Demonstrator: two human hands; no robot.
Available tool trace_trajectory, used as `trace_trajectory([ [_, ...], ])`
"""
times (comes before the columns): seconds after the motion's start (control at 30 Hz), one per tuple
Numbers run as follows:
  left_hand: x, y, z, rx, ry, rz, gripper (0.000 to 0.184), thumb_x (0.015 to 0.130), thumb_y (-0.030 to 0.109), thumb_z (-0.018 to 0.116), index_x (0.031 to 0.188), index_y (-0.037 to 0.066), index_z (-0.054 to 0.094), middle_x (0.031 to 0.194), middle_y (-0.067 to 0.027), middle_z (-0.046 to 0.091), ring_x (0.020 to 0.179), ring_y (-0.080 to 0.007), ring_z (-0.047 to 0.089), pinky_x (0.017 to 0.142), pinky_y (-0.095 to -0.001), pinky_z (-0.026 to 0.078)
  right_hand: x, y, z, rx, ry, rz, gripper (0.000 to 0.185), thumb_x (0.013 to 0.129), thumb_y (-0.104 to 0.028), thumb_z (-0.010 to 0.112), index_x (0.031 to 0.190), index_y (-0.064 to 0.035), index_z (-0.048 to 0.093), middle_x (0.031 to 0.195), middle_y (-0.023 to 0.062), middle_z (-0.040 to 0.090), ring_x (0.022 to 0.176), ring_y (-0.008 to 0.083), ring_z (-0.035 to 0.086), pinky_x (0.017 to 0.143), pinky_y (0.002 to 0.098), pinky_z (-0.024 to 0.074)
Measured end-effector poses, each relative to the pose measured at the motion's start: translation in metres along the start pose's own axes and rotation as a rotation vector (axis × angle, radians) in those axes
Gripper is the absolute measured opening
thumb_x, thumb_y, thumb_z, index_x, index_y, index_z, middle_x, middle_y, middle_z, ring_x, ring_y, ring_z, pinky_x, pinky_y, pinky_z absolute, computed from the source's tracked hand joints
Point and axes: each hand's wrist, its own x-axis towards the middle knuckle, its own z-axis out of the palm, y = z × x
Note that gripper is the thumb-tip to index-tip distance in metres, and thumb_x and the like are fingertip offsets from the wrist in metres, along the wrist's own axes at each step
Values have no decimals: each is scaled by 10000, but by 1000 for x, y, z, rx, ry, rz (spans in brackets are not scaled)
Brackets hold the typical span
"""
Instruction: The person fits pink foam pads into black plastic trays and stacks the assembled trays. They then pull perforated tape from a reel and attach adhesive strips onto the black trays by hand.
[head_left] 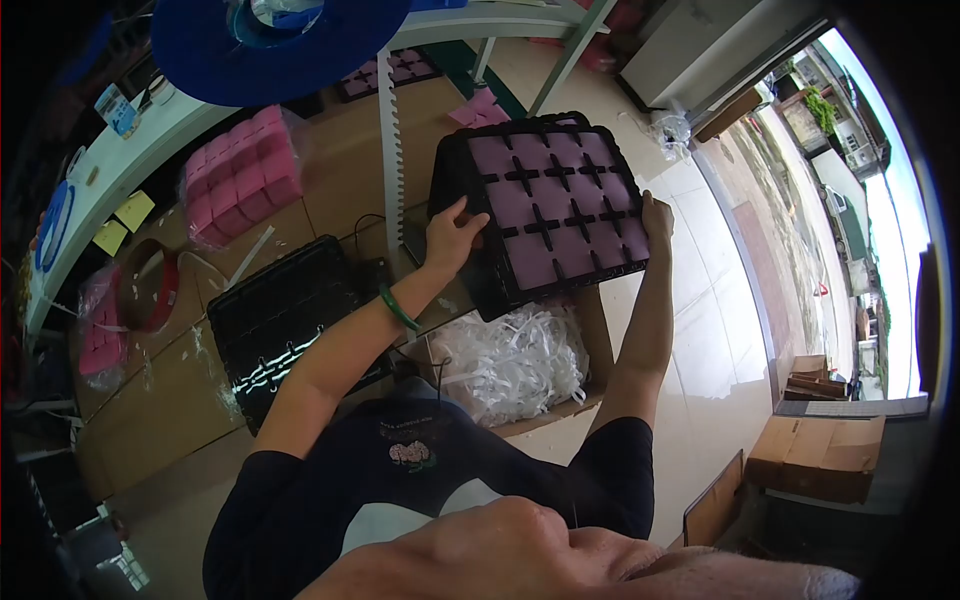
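A stack of black plastic trays (pixel 455 190) is held up tilted in front of me. Pink-purple pieces (pixel 510 245) fill the top tray's compartments between black cross-shaped dividers. My left hand (pixel 455 238), below a green bangle (pixel 398 308), is closed at the stack's left side with fingers bent against it. On the opposite edge, my right hand (pixel 657 222) grips the stack, its fingertips partly hidden behind the rim. Beneath the stack is a cardboard box (pixel 598 345) filled with white plastic strips (pixel 515 365). Left of my left forearm lies another black tray (pixel 290 310).
Wrapped pink blocks (pixel 242 178) and a red tape roll (pixel 160 290) sit on the brown cardboard surface (pixel 335 190). A white toothed upright (pixel 390 150) stands near the stack. Overhead is a blue disc (pixel 200 60). Cardboard boxes (pixel 815 455) are at the right by the doorway.
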Motion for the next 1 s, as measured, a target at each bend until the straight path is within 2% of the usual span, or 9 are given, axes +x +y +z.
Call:
trace_trajectory([
  [0.23, -3, -4, 18, -39, 54, -6, 722, 888, 177, 760, 1475, -63, 417, 865, -93, 628, 609, -142, 639, 572, -291, 543, 34, -33, 22, -23, -54, -90, 544, 1002, -563, 363, 1261, -229, 704, 1349, 129, 637, 1335, 390, 507, 1133, 720, 204],
  [0.47, -7, -5, 35, 50, 112, -22, 745, 898, 180, 754, 1507, -37, 383, 943, -97, 608, 610, -132, 624, 537, -281, 553, 33, -40, 28, -137, -34, -122, 532, 1005, -565, 350, 1322, -274, 662, 1392, 104, 611, 1420, 388, 399, 1142, 722, 188],
  [0.57, -13, 0, 29, -156, 118, -116, 714, 901, 194, 758, 1485, -38, 420, 903, -89, 591, 621, -145, 623, 539, -299, 537, 25, -42, 29, -201, 18, -218, 642, 998, -608, 304, 1340, -183, 642, 1385, 157, 605, 1349, 428, 478, 1084, 767, 228],
  [0.67, -16, -5, 7, 81, 52, -151, 702, 908, 206, 756, 1476, -40, 423, 870, -43, 566, 725, -126, 609, 644, -270, 532, 26, -39, 62, -167, 304, -192, 658, 992, -612, 376, 1372, -129, 614, 1415, 160, 581, 1366, 416, 458, 1120, 681, 273],
  [0.77, -43, -32, -43, 157, 218, 64, 621, 874, 254, 788, 1363, -29, 529, 908, -91, 576, 819, -189, 653, 743, -326, 536, -32, -56, 38, 158, 443, -540, 571, 994, -471, 512, 1329, -21, 619, 1399, 197, 579, 1394, 402, 416, 1164, 545, 298],
  [0.83, -48, -78, -79, 408, 570, 256, 632, 856, 259, 795, 1362, -11, 530, 981, -121, 633, 936, -207, 654, 816, -331, 515, -151, -107, -10, 405, 405, -631, 419, 983, -298, 607, 1309, -37, 636, 1341, 175, 621, 1326, 368, 490, 1104, 447, 389],
  [0.93, -41, -111, -107, 675, 643, 417, 461, 865, 232, 772, 1235, -9, 642, 968, -138, 708, 874, -222, 681, 786, -342, 522, -288, -150, -12, 817, -31, -770, 235, 944, -56, 650, 1170, -33, 710, 1096, 112, 735, 1029, 258, 693, 930, 358, 518],
  [0.97, -46, -108, -114, 577, 492, 242, 389, 873, 228, 761, 1173, -3, 673, 939, -135, 722, 843, -214, 687, 772, -339, 524, -314, -157, 0, 753, -151, -939, 243, 934, -51, 669, 1172, -30, 711, 1093, 113, 739, 1006, 250, 702, 917, 339, 525],
  [1.0, -50, -99, -120, 476, 337, 75, 322, 881, 223, 750, 1112, 3, 704, 910, -131, 735, 812, -207, 692, 757, -336, 527, -335, -163, 25, 771, -302, -908, 269, 929, -58, 685, 1195, -29, 703, 1112, 117, 736, 1020, 226, 700, 923, 325, 523],
])
